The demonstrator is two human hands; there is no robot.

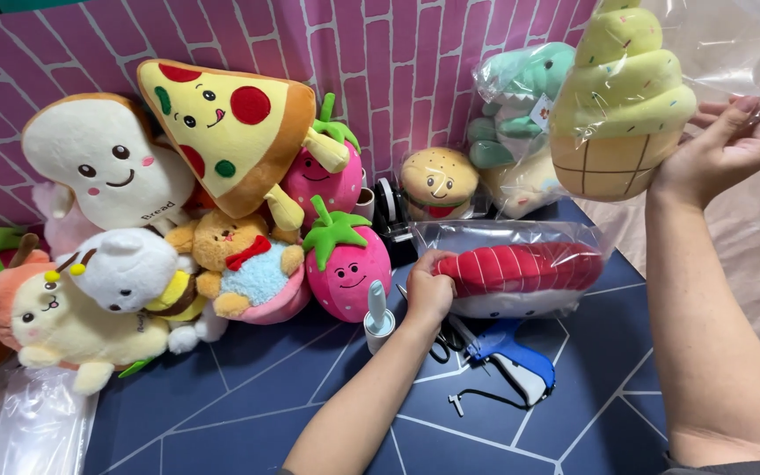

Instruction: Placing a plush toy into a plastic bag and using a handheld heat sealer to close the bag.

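Observation:
My right hand (pixel 721 145) is raised at the upper right and grips a yellow-green ice-cream cone plush (pixel 617 97) wrapped in a clear plastic bag. My left hand (pixel 428 286) rests on the left end of a red-and-white striped sushi plush (pixel 525 274), also in a clear bag, lying on the dark blue mat (pixel 248 405). The fingers of that hand curl onto the bag's edge.
A heap of plush toys fills the left: toast (pixel 103 163), pizza slice (pixel 222 123), two strawberries (pixel 345 264), bear (pixel 235 255). A burger plush (pixel 439 183) and a bagged green plush (pixel 521 105) stand behind. A lint roller (pixel 379 318), scissors (pixel 443 339) and blue tagging gun (pixel 512 356) lie near my left wrist.

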